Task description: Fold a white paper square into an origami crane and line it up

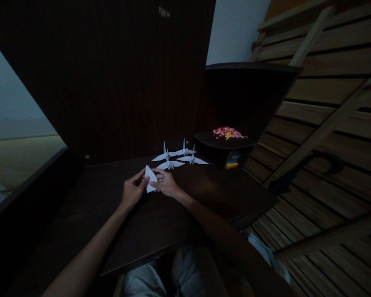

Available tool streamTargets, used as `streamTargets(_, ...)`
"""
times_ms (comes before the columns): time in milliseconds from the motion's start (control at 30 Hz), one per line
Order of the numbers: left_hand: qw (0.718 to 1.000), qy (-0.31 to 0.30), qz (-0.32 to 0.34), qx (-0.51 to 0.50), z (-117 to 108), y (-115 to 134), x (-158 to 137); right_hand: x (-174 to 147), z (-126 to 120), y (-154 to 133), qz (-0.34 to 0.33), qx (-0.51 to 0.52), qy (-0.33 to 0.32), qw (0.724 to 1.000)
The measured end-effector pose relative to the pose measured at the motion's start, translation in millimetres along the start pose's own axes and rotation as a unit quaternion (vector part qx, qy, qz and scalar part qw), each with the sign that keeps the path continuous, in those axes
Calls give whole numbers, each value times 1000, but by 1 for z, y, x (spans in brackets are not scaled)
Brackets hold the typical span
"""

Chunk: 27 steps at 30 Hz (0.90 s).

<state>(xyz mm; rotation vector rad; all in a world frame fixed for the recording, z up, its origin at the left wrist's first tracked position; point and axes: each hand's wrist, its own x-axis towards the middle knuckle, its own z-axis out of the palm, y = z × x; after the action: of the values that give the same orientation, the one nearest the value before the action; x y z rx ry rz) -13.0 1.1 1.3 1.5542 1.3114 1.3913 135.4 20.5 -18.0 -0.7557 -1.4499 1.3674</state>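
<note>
Between my two hands is a piece of folded white paper (151, 178), kite-shaped with its narrow tip pointing away from me. My left hand (133, 188) pinches its left edge, the thumb pressed on the front face. On the other side my right hand (167, 184) grips the right edge, its thumb lying near the lower part and its fingers curled behind. Just beyond my hands stand several white paper cranes (192, 159) with wings spread, grouped close together on the dark desk (123, 231).
A pile of small pink, red and yellow pieces (228, 132) lies on a rounded corner shelf (204, 140) to the right. Small colourful items (231, 165) sit beneath it. A dark panel (111, 82) rises behind the desk, and a slatted wooden wall (321, 111) stands at the right.
</note>
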Motion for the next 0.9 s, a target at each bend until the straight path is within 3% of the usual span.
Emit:
streamTargets(300,995,25,-79,-54,-3,3,4,2,-1,0,52,37,-40,997)
streamTargets(567,991,91,-73,-70,-5,0,8,6,-2,3,60,7,17,998)
streamTargets(900,990,42,-74,-111,-5,7,5,4,-6,-2,34,-33,7,999)
